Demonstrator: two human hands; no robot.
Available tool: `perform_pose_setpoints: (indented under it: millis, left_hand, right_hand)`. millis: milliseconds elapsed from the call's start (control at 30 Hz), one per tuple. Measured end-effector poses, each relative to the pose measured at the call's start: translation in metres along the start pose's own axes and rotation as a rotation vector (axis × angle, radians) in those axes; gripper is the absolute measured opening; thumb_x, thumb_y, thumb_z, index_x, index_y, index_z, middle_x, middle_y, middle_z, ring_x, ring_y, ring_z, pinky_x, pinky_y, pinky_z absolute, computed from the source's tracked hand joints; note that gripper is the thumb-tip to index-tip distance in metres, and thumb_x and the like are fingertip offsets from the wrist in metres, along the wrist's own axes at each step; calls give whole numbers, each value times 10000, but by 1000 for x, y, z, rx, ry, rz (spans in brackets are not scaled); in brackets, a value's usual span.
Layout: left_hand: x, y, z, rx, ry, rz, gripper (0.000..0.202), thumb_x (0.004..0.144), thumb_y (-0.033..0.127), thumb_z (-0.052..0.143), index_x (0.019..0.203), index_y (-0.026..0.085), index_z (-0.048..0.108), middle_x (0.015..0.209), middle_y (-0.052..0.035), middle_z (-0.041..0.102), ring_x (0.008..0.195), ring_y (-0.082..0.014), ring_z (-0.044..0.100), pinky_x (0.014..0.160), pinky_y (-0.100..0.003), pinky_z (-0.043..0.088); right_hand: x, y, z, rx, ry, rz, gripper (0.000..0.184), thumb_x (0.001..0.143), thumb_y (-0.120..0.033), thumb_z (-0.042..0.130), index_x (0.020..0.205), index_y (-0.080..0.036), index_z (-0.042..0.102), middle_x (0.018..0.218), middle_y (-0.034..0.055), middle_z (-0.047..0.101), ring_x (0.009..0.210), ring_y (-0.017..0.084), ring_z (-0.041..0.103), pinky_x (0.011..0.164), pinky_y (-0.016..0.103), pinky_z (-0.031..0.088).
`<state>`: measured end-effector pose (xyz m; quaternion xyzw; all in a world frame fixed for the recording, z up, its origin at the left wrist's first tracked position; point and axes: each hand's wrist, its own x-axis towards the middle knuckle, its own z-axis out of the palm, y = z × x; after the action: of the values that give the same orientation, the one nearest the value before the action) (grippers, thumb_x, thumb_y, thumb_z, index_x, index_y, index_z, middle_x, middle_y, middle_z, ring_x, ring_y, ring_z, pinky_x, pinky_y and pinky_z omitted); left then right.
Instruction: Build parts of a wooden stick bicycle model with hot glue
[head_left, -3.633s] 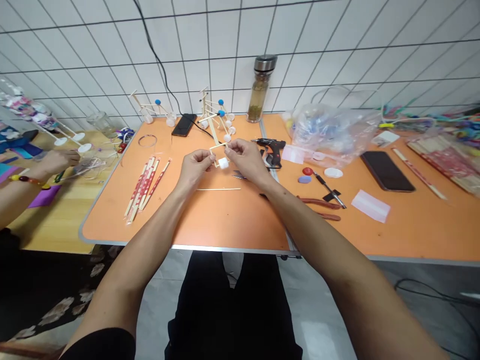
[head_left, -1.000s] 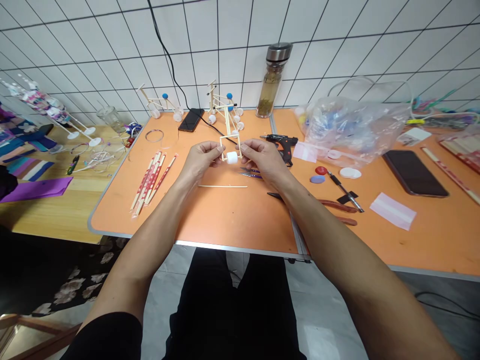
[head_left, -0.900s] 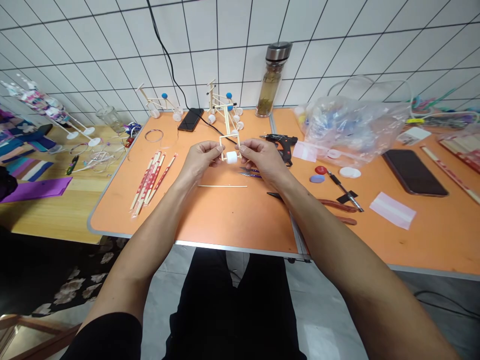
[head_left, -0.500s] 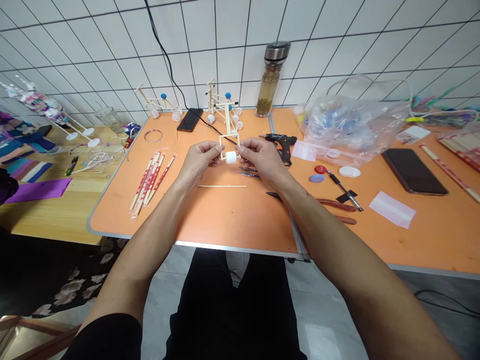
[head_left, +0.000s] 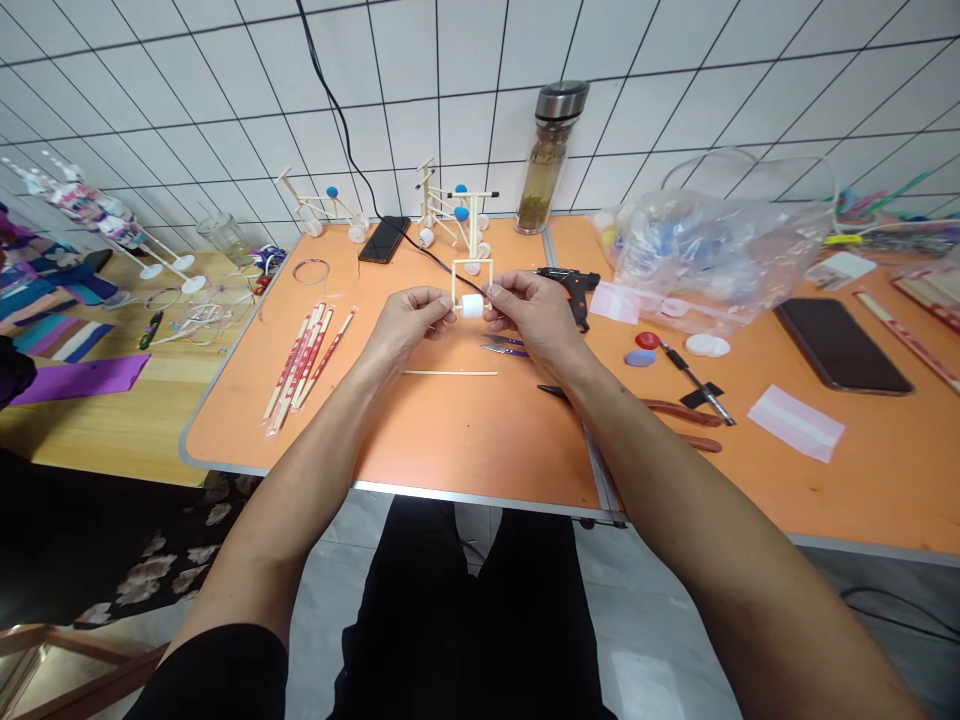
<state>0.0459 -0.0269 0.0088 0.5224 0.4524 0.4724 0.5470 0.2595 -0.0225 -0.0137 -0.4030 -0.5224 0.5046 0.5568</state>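
Between my hands, a small frame of thin wooden sticks [head_left: 472, 262] is held above the orange table, with a white roller-like wheel [head_left: 472, 306] across its near end. My left hand [head_left: 415, 318] pinches the frame's left corner beside the wheel. On the other side, my right hand [head_left: 523, 308] pinches the right corner, partly covering it. A dark-tipped crossbar tops the frame's far end. Purple-handled snips [head_left: 504, 346] lie partly under my right hand. Nearer me, a single thin stick [head_left: 450, 373] rests on the table.
Packaged chopsticks [head_left: 300, 365] lie left. Similar wheeled stick models [head_left: 322, 212] stand at the back near a phone [head_left: 385, 239] and a tea bottle [head_left: 545, 165]. To the right are a glue gun [head_left: 574, 288], pliers [head_left: 679, 412], a plastic bag [head_left: 697, 250] and a larger phone [head_left: 841, 345].
The frame's crossbar end has tipped a little upward and to the right. Both hands still pinch it, and the whole view has shifted slightly.
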Motion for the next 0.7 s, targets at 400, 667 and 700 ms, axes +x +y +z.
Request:
perform_pose_setpoints:
  millis: [400,667,700]
  left_hand:
    - [1,-3,0,-14,8,19,189,853,297,901,851,155,776,743,-23,767,584,-81,618,579,-198,494]
    - [1,-2,2,-23,25,14,209,821,292,912,848,155,756,724,-16,758,571,-75,614,574,-194,478]
    - [1,-2,3,-25,23,14,204,820,288,908,849,155,756,723,-15,758,571,-74,614,575,-194,477]
  right_hand:
    - [0,0,2,9,12,-4,377,856,-506,985,932,-205,772,822,2,750,686,105,711,609,198,643]
    - [-1,0,2,-4,4,2,420,850,-556,986,944,-213,763,824,5,754,711,116,716,628,210,650]
    - [-2,0,2,-6,5,2,419,849,-555,986,942,-213,763,824,5,754,713,117,715,629,210,650]
